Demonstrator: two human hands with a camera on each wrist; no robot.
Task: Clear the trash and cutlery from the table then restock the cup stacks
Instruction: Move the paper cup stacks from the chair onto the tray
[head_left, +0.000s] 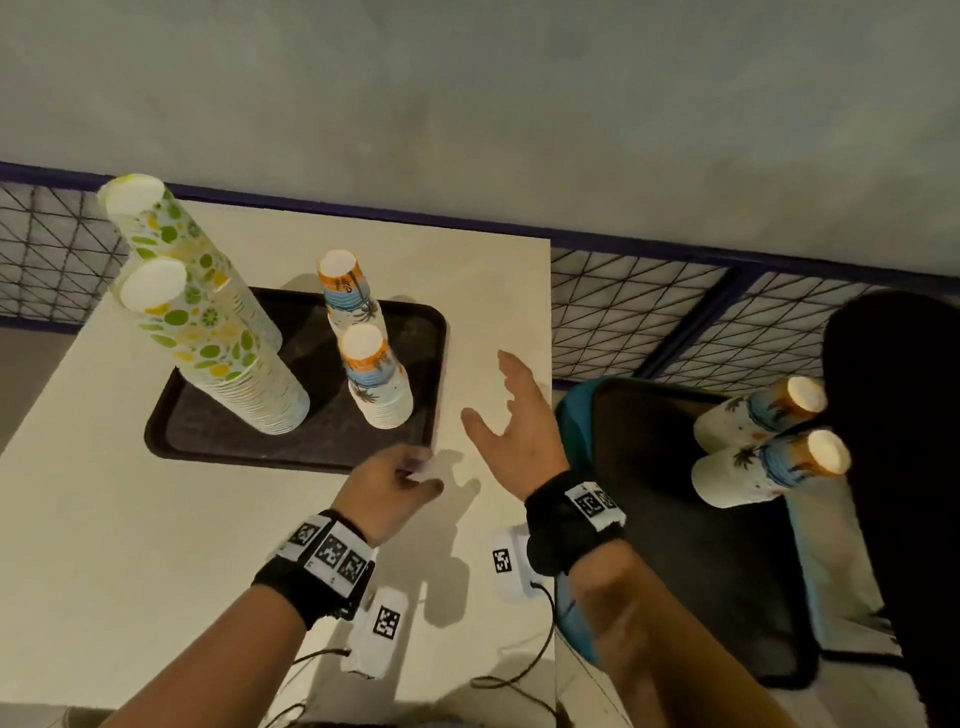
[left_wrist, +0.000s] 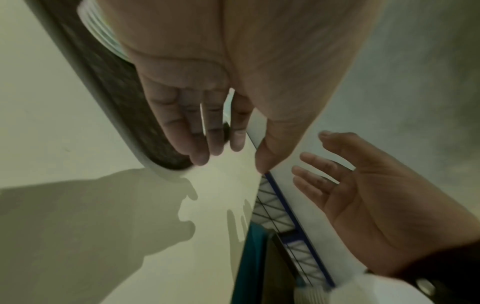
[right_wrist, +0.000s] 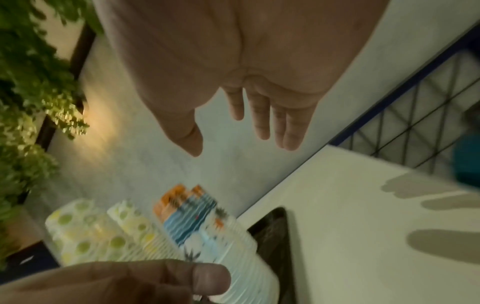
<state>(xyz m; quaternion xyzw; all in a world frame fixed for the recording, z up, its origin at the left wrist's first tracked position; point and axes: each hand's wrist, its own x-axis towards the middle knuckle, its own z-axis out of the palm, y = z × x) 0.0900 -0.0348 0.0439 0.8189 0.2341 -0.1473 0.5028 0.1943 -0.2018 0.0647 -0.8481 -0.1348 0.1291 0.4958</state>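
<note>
Four cup stacks stood upside down, bases up, on the dark tray (head_left: 218, 436) on the desk (head_left: 104, 519): two tall green-and-yellow dotted stacks (head_left: 208, 322) at the tray's left, and two much shorter palm-print stacks (head_left: 371, 358) towards its right. Each stack's long axis ran vertically, though the wide lens made them splay outward. Two more palm-print stacks (head_left: 753, 447) sat off the desk to the right, on a second dark tray (head_left: 675, 571) over something teal, also bases up.

No trash or cutlery showed on the desk, so the clearing looked done. Restocking seemed to be what remained, since the spare palm-print stacks had not yet joined the short ones.

The left hand (head_left: 387, 486) hovered at the near right corner of the tray, fingers loosely extended; something pale sat by its fingertips in the head view, but the left wrist view showed no grip. The right hand (head_left: 511, 431) was spread wide above the desk's right edge, holding nothing, between the tray and the spare stacks.
</note>
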